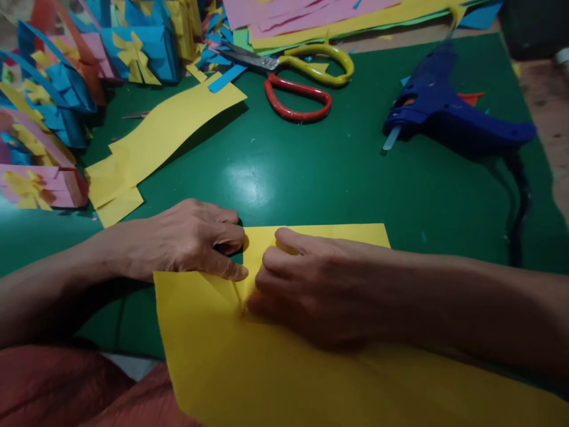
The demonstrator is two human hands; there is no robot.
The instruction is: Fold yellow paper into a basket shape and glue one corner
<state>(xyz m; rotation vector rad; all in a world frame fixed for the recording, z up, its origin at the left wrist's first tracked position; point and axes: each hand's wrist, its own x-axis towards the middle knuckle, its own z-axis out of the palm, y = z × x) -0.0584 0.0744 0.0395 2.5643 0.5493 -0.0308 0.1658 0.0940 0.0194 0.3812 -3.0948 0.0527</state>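
Note:
A large sheet of yellow paper [267, 367] lies at the near edge of the table, folded over, with its lower part hanging toward my lap. My left hand [186, 243] is closed at the paper's left edge, its thumb pressed on the fold and the other fingers curled. My right hand [306, 284] rests on the sheet just beside it, fingers curled in and pressed to the paper along the crease. Some of its lower fingers are smeared by motion and in shadow, and the fold beneath them is partly hidden.
Scissors with one yellow and one red handle [299, 120] lie beyond my hands on the green table [311, 172]. A blue glue gun [444, 112] with its cord sits at right. Yellow strips [155, 136], small paper bags with bows [146, 56] and stacked coloured sheets [311, 15] lie farther off.

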